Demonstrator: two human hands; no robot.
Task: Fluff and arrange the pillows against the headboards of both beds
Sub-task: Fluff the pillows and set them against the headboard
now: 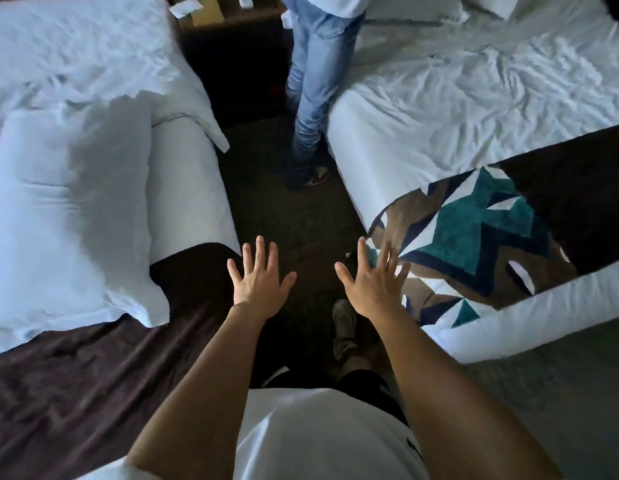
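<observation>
Two beds with a strip of dark carpet between them. On the left, a bed in rumpled white sheets, crossed at its near end by a plain dark brown runner. On the right, a second bed, also in creased white linen, crossed at its near end by a patterned runner of teal, navy, brown and white shapes on dark brown.

Lying on the left bed, a long white pillow, its near corner resting on the brown runner. At the far right, by the head of the right bed, more white pillows, partly cut off by the frame edge.

Standing in the aisle farther off, a second person in blue jeans and a light top, seen only from the waist down, close against the right bed. At the far end of the aisle, a dark nightstand with papers on it.

Nearest, a white shirt and two bare forearms reaching forward over the carpet. Left hand flat, fingers spread, holding nothing, just beside the brown runner. Right hand likewise splayed and empty, its fingertips overlapping the edge of the patterned runner; contact cannot be told.
</observation>
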